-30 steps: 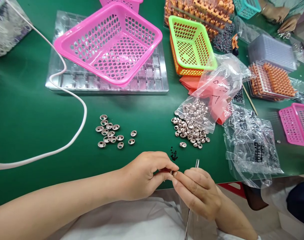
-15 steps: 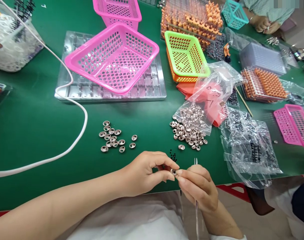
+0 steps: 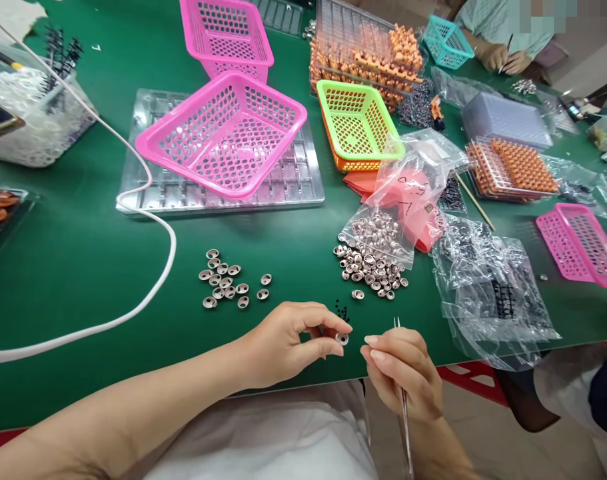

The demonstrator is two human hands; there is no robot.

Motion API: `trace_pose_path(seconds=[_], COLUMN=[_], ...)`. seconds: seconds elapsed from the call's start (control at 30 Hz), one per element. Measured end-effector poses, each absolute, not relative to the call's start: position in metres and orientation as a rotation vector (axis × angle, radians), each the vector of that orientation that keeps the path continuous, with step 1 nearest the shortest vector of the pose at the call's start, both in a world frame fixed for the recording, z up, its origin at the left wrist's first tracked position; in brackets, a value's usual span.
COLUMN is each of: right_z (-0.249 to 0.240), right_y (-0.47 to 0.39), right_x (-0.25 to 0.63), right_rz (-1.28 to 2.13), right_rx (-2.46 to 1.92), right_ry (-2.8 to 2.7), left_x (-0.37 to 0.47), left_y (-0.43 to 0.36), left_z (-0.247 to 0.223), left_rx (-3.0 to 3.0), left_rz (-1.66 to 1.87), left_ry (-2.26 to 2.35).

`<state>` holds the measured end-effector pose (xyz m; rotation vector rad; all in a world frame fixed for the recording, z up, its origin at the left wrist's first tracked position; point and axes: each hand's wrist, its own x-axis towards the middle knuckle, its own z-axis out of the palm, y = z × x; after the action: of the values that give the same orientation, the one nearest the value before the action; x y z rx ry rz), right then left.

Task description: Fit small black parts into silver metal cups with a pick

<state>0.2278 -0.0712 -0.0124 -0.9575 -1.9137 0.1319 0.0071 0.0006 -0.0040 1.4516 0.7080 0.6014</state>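
Observation:
Between the thumb and fingers of my left hand is a small round metal cup with a hole in it. My right hand is a little to the right, apart from the cup, with tweezers held in it, tips pointing away from me. Tiny black pieces lie on the table just beyond my left fingertips. Farther off sits a heap of similar metal cups, partly inside a clear plastic bag. A smaller group of cups is spread out to the left.
A pink basket rests on a clear plastic tray. A white cable curves across the green table. Beyond the heap stands a green basket. Crumpled plastic bags lie right. A co-worker's hands are at far right.
My right fingers have let go of the metal cup and drawn back to the right with the tweezers. The cup stays in my left hand. The camera view has shifted slightly.

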Motion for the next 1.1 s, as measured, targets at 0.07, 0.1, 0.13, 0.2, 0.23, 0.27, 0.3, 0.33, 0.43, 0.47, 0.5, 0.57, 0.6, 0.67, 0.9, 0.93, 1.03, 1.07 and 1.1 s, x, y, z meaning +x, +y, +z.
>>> trace_pose_path(seconds=[0.07,0.1,0.13,0.2,0.23,0.27,0.3,0.33,0.43,0.47,0.5,0.57,0.6,0.67,0.9,0.93,1.03,1.07,1.1], right_z=[-0.014,-0.015,-0.016,-0.019,-0.020,-0.021,-0.022,-0.024,-0.027,-0.028,-0.028,-0.030,-0.031,-0.033,-0.037,-0.037,-0.038,-0.038,-0.039], right_y=[-0.071,-0.071,-0.071,-0.070,-0.070,-0.070,-0.070,-0.071,-0.072,-0.073,-0.073,-0.073,-0.072,-0.071,-0.064,-0.064,-0.064,-0.064,-0.065], right_x=[0.229,0.230,0.230,0.231,0.232,0.232,0.233,0.234,0.236,0.237,0.237,0.238,0.239,0.239,0.237,0.236,0.236,0.235,0.235], right_rz=[0.134,0.133,0.133,0.132,0.131,0.128,0.123,0.113,0.088,0.084,0.082,0.084,0.082,0.072,0.092,0.102,0.135,0.151,0.168], right_rx=[-0.972,-0.984,-0.996,-1.014,-1.020,-1.030,-1.043,-1.060,-1.123,-1.143,-1.157,-1.172,-1.171,-1.174,-1.197,-1.199,-1.197,-1.198,-1.202], right_ry=[-1.900,-1.890,-1.878,-1.848,-1.834,-1.820,-1.804,-1.786,-1.729,-1.704,-1.679,-1.625,-1.598,-1.552,-1.460,-1.444,-1.402,-1.386,-1.370], left_x=[0.002,-0.003,-0.008,-0.022,-0.029,-0.036,-0.044,-0.050,-0.065,-0.066,-0.067,-0.062,-0.056,-0.041,0.040,0.048,0.064,0.067,0.068], left_y=[0.007,0.011,0.015,0.024,0.028,0.032,0.034,0.037,0.040,0.041,0.041,0.040,0.039,0.036,0.027,0.028,0.034,0.036,0.037], left_z=[-0.002,-0.001,0.000,0.004,0.006,0.007,0.008,0.009,0.012,0.013,0.014,0.017,0.018,0.021,0.016,0.013,0.003,0.000,-0.002], left_rx=[1.671,1.801,1.931,2.149,2.230,2.297,2.350,2.400,2.509,2.522,2.532,2.557,2.571,2.588,2.441,2.438,2.441,2.439,2.435], left_rz=[0.578,0.548,0.515,0.392,0.326,0.253,0.192,0.157,0.164,0.183,0.200,0.217,0.224,0.256,0.251,0.246,0.233,0.225,0.218], left_ry=[0.807,0.878,0.954,1.108,1.189,1.255,1.338,1.413,1.532,1.570,1.594,1.587,1.565,1.491,0.958,0.943,0.957,0.971,0.984])
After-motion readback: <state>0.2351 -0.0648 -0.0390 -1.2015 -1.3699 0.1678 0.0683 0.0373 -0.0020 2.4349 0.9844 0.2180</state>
